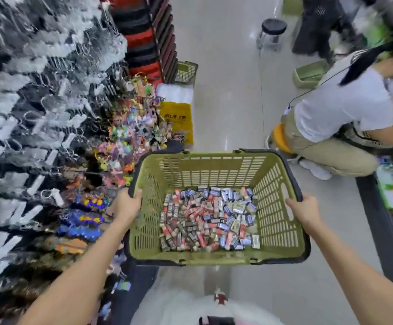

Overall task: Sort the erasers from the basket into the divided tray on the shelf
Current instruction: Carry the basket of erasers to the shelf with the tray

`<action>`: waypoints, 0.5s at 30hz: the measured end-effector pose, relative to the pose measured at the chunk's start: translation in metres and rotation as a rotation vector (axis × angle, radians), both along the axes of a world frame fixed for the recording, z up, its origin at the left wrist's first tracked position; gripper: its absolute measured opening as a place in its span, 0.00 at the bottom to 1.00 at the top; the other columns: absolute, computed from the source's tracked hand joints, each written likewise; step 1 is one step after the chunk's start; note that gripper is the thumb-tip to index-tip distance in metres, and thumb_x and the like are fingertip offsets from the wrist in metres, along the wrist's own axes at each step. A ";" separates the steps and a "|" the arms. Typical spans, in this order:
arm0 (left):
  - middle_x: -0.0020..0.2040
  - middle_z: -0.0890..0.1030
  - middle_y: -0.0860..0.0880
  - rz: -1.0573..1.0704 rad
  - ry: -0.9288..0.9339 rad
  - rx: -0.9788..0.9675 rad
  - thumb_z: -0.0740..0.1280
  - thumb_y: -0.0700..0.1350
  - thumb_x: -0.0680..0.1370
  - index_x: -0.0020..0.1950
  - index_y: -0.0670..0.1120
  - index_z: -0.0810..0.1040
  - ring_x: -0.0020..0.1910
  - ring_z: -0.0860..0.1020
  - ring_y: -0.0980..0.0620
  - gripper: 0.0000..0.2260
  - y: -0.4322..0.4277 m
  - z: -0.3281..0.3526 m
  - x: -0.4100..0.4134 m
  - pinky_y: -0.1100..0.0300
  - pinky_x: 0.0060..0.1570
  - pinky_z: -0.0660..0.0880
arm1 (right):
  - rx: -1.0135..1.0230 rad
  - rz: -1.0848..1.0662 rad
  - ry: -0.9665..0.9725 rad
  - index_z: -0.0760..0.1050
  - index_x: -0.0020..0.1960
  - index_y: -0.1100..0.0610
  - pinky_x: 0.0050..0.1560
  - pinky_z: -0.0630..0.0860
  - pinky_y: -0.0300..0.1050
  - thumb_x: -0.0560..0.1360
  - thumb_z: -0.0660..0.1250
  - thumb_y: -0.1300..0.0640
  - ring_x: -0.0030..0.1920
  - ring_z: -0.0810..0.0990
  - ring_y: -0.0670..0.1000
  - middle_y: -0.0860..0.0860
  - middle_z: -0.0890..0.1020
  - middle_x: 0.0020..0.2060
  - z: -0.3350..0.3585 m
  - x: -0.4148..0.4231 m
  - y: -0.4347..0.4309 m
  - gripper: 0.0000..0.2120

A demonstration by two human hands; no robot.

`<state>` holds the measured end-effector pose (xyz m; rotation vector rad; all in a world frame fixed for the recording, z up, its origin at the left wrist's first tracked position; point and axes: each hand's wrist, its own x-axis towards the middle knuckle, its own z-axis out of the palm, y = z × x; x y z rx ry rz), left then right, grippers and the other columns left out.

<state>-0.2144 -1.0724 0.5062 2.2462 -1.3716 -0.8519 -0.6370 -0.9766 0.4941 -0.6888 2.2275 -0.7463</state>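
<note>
Plainly, both hands are gripping an olive-green slotted plastic shopping basket (pixel 275 221) and holding it up in the air above the pale glossy floor (pixel 226 95) of a shop aisle. The left hand (pixel 127 205) is clasping the basket's left rim, its thumb lying over the top edge. The right hand (pixel 304 212) is clasping the right rim just beside the oval handle slot, its thumb pointing inward over the edge. Neither hand is touching the contents.

A loose heap of small wrapped erasers (pixel 209 219), in red-and-white, blue-and-white and dark sleeves, is lying across the basket's bottom, down between the two hands and below them. A dark carrying handle (pixel 307 250) is lying folded down around the outside of the rim.

To the left, a blurred display of colourful keychains and trinkets (pixel 125 146) is hanging close to the left forearm. Further up the aisle, a yellow fluffy mat (pixel 179 118) is lying at the foot of the display, near another green basket (pixel 187 71). On the right, a person in a white T-shirt and khaki trousers (pixel 336 109) is crouching beside the opposite shelf, well apart from the basket. A black-topped round stool (pixel 273 29) is standing at the far end.
</note>
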 end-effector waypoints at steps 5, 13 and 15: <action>0.51 0.81 0.36 -0.111 0.029 0.060 0.62 0.49 0.80 0.58 0.36 0.75 0.50 0.79 0.37 0.16 -0.154 0.009 -0.036 0.44 0.50 0.76 | 0.013 -0.121 -0.006 0.74 0.40 0.58 0.31 0.70 0.48 0.72 0.66 0.59 0.29 0.73 0.56 0.56 0.73 0.28 0.006 -0.026 -0.106 0.03; 0.59 0.78 0.37 -0.239 -0.002 0.044 0.61 0.49 0.80 0.66 0.36 0.71 0.55 0.77 0.37 0.20 -0.385 0.015 -0.126 0.47 0.54 0.74 | -0.018 -0.221 0.018 0.66 0.33 0.52 0.26 0.61 0.41 0.73 0.67 0.60 0.25 0.65 0.50 0.50 0.67 0.24 0.006 -0.097 -0.291 0.14; 0.55 0.79 0.35 -0.246 -0.014 0.027 0.61 0.50 0.80 0.62 0.36 0.74 0.53 0.77 0.37 0.18 -0.436 0.009 -0.152 0.48 0.52 0.74 | -0.048 -0.201 0.034 0.66 0.32 0.52 0.25 0.60 0.41 0.73 0.68 0.61 0.25 0.67 0.49 0.48 0.68 0.24 0.004 -0.123 -0.343 0.15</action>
